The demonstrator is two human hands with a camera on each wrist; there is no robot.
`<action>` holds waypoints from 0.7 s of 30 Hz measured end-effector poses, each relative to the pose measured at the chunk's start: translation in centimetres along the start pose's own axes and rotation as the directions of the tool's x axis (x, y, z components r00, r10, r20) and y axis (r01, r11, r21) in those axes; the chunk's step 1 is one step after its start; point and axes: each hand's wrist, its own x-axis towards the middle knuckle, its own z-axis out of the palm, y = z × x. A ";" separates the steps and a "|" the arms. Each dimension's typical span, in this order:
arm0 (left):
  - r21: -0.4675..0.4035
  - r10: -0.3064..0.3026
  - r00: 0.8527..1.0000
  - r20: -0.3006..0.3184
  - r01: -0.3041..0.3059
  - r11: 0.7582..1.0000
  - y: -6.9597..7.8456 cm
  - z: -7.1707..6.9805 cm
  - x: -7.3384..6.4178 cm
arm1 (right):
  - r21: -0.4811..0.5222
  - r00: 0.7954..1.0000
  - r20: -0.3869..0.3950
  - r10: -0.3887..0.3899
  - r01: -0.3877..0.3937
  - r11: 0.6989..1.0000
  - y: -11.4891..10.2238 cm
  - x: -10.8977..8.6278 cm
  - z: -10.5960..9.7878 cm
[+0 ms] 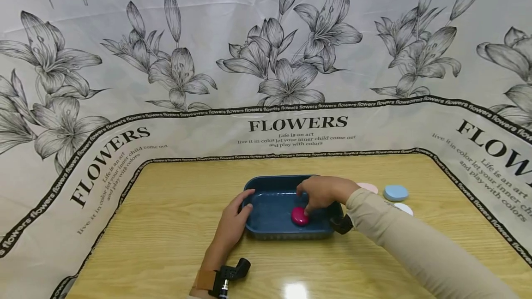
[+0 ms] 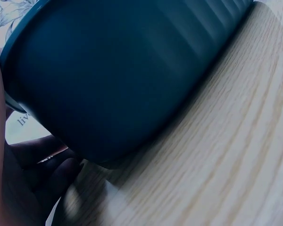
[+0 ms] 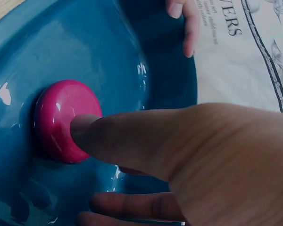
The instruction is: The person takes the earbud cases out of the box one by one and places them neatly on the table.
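Note:
A dark blue rectangular tub (image 1: pixel 287 233) with a raised rim stands on the wooden table. Inside it lies a glossy, round magenta object (image 3: pixel 66 120), thick like a puck; its kind does not show. My right hand (image 1: pixel 322 191) reaches in over the tub's right side, its thumb (image 3: pixel 92 129) touching the magenta object's face. The other fingers (image 3: pixel 137 205) stretch out apart from it. At the tub's left end, my left hand (image 1: pixel 232 220) grips the rim, thumb and forefinger over the edge; its lower fingers (image 2: pixel 47 169) bend beside the outer wall.
Behind the right forearm lie a light blue rounded piece (image 1: pixel 395 192), a pale pink one (image 1: pixel 368 188) and a white one (image 1: pixel 404 208), partly hidden by the sleeve. A white flower-printed cloth (image 1: pixel 291 133) borders the table at the back and sides.

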 end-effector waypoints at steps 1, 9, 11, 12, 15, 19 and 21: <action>0.001 0.002 1.000 0.000 -0.002 1.000 0.0 0.1 0.0 | -0.002 1.000 0.002 0.001 -0.001 1.000 0.0 0.0 0.1; 0.006 0.007 1.000 0.020 -0.007 1.000 0.3 0.4 0.2 | -0.026 0.997 0.031 0.071 -0.070 0.997 -0.5 0.3 0.8; 0.007 0.008 1.000 0.009 -0.008 1.000 0.3 0.3 0.2 | -0.045 0.996 0.026 0.080 -0.078 0.996 -0.7 0.7 0.7; 0.009 0.007 1.000 0.001 -0.007 1.000 0.3 0.2 0.1 | -0.050 0.996 0.022 0.081 -0.080 0.996 -0.9 0.9 0.8; 0.007 0.008 1.000 -0.010 -0.007 1.000 0.0 0.0 -0.2 | -0.076 0.996 0.009 0.086 -0.085 0.993 -1.2 1.3 0.9; -0.001 -0.003 1.000 -0.006 0.003 1.000 -0.1 0.0 -0.4 | -0.094 0.995 -0.006 0.103 -0.103 0.990 -1.3 1.4 1.1; -0.004 -0.008 1.000 -0.009 0.008 1.000 -0.1 0.1 -0.3 | -0.100 0.994 -0.016 0.107 -0.108 0.989 -1.3 1.3 1.1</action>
